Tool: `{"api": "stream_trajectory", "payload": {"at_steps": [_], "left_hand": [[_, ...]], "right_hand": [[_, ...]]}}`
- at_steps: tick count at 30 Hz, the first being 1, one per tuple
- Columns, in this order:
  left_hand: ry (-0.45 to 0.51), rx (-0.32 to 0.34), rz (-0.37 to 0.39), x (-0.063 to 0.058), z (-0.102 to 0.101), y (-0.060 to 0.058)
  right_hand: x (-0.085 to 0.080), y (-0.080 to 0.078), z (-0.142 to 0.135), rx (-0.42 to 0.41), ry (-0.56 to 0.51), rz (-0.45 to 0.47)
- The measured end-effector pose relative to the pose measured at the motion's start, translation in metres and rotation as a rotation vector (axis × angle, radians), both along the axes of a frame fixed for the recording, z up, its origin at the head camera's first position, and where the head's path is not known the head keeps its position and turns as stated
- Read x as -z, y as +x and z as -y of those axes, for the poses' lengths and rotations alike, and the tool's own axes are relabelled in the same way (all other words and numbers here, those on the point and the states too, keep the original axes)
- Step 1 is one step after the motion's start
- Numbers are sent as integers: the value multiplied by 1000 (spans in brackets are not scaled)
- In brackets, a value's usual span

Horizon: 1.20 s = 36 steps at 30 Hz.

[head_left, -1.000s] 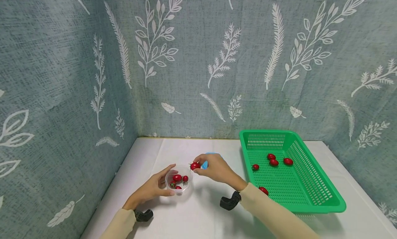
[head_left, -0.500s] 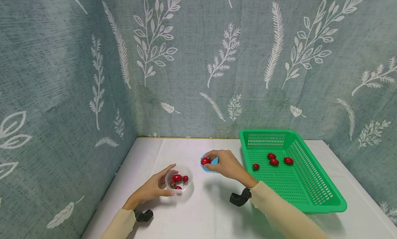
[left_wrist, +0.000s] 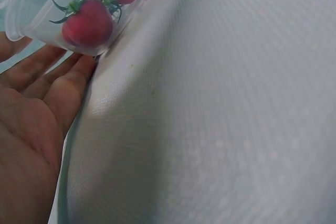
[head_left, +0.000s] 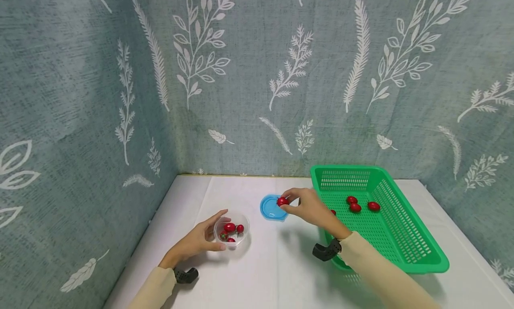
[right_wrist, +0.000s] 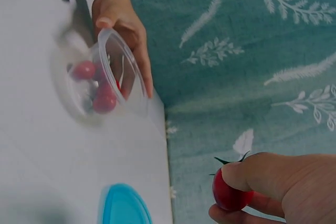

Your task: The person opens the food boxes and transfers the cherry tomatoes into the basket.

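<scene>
A clear plastic cup point(head_left: 242, 238) stands on the white table with several cherry tomatoes point(head_left: 230, 227) inside. My left hand point(head_left: 194, 243) holds it from the left, thumb in front and fingers round the far side. Close up in the left wrist view, a green-stemmed tomato point(left_wrist: 89, 24) shows through the cup's wall. Between thumb and fingers, my right hand point(head_left: 311, 208) pinches another cherry tomato point(head_left: 282, 201), with its green stem sticking out in the right wrist view. That tomato overlaps the right part of a round blue lid point(head_left: 272, 213) in the head view.
To the right stands a green slotted basket point(head_left: 435, 255) with a few red tomatoes point(head_left: 373, 206) on its floor; my right forearm crosses its near left corner. Patterned grey-green cloth walls point(head_left: 249, 77) close off the table's back and sides.
My right hand has carried the tomato rightward and back, from beside the cup to over the blue lid, uncovering most of the lid. The left hand and cup stay in place.
</scene>
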<state>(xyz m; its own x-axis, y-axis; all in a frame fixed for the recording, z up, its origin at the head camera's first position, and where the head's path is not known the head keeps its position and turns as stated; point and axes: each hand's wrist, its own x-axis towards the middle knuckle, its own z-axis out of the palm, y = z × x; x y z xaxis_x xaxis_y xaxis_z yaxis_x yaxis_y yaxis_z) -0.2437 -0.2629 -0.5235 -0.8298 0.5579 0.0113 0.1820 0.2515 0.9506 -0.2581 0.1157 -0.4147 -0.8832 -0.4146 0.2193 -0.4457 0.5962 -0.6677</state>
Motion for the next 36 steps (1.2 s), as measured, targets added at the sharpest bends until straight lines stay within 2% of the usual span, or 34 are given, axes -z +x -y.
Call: {"api": "stream_trajectory", "payload": {"at_steps": [3, 9, 12, 20, 26, 36], "left_hand": [[-28, -14, -10, 0, 0, -1], [-33, -10, -19, 1, -1, -2], [-30, -7, -33, 1, -1, -1], [-1, -2, -3, 0, 0, 0], [-4, -2, -4, 0, 0, 0], [1, -2, -6, -1, 0, 0]], "right_hand": [[0, -1, -9, 19, -5, -2], [4, -2, -29, 69, 6, -70], [3, -1, -40, 92, -1, -58], [1, 5, -72, 151, 10, -25], [3, 4, -89, 207, -22, -42], [4, 8, -114, 259, 26, -33]]}}
